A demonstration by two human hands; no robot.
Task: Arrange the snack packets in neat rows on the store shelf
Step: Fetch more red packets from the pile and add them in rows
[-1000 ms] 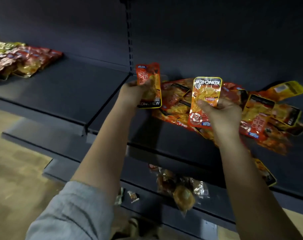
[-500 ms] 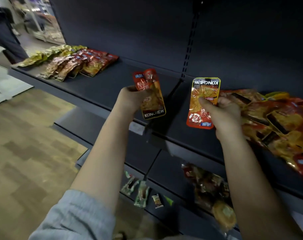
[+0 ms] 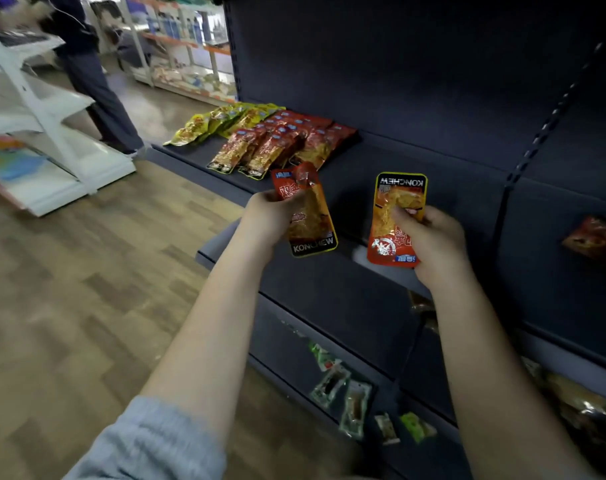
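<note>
From the head view, the left hand [image 3: 270,216] grips one red snack packet [image 3: 306,209] by its edge, and the right hand [image 3: 433,237] pinches another packet [image 3: 396,216], both held in front of the shelf [image 3: 415,174] near the arranged rows [image 3: 273,140]. The packets look light, thin, floppy and probably slick, so a pinch at the sealed edge suits them best.
</note>
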